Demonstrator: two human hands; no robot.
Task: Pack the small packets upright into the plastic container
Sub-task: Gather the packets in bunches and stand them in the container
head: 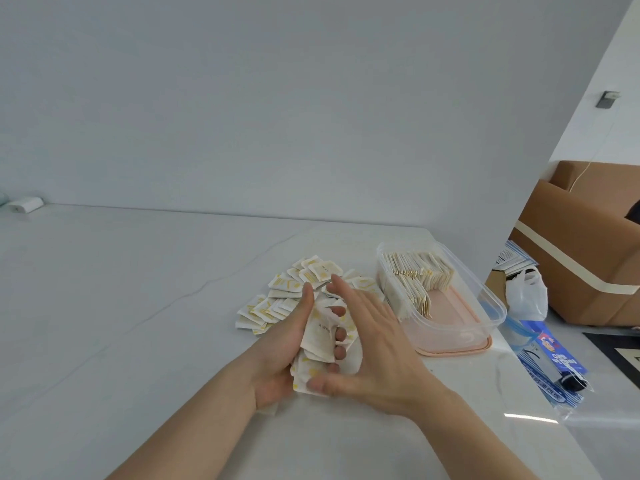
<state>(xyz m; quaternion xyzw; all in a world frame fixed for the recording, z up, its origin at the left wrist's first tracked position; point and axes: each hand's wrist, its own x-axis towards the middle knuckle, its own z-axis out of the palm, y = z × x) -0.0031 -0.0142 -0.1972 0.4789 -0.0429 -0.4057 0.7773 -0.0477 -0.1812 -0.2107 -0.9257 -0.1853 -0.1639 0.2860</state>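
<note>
Head view showed a loose bunch of packets [317,336] held above the table [121,306], in front of the scattered pile [277,299] and left of the container [446,299]. The bunch was untidy: packets at mixed angles, corners sticking out, a few drooping at the bottom near the wrist.

Risks, my read:
- Bunch not squared. If it had gone into the container like that, packets would likely have landed flat or skewed instead of upright.
- Bottom packets looked barely held. They could have slipped out onto the table.
- The rows already standing in the container leaned a bit and had free floor beside them. A careless push could have toppled them.
- The container looked light and sat on a pink lid [460,344] close to the table edge, so a nudge could have shifted it.

Left hand [287,344] gripped the bunch, fingers curled round it, thumb up along the side. Right hand [367,337] was flat against the other side, fingers straight and slightly spread, thumb low near the bottom packets.

Packets were small, white, with yellow print, thin and floppy-looking. The container was clear plastic, roughly half filled at its far end.

Further out: a blue printed bag [550,368], a white plastic bag [526,296], a cardboard box [581,258].
</note>
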